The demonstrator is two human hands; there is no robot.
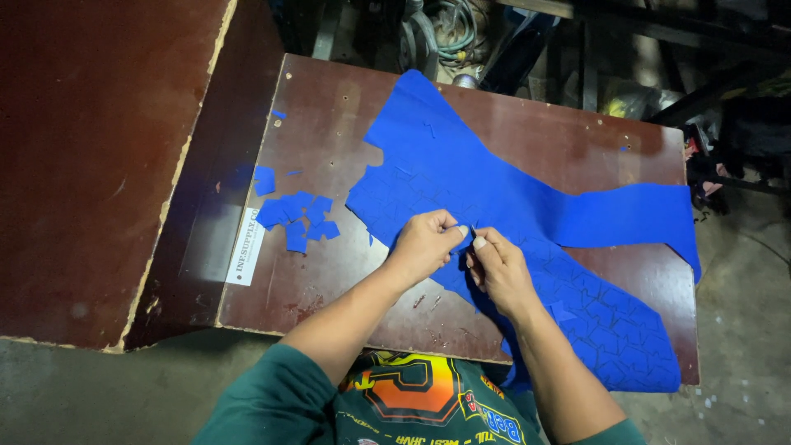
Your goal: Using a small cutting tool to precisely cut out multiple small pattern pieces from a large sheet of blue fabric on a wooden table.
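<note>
Pinching blue sheet [461,177], both hands: left [424,243], right [498,268] (perhaps a small blade), cut blue pieces [295,216] beside.

A worn reddish-brown counter [577,140] fills the frame's centre. A second dark board [91,165] lies at upper left. Grey concrete floor [741,272] shows at right, with dim clutter along the top.

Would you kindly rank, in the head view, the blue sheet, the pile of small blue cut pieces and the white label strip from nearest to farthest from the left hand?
1. The blue sheet: the left hand pinches it at mid-table.
2. The pile of small blue cut pieces: on the table to the hand's left.
3. The white label strip: farther left, near the table's edge.
</note>
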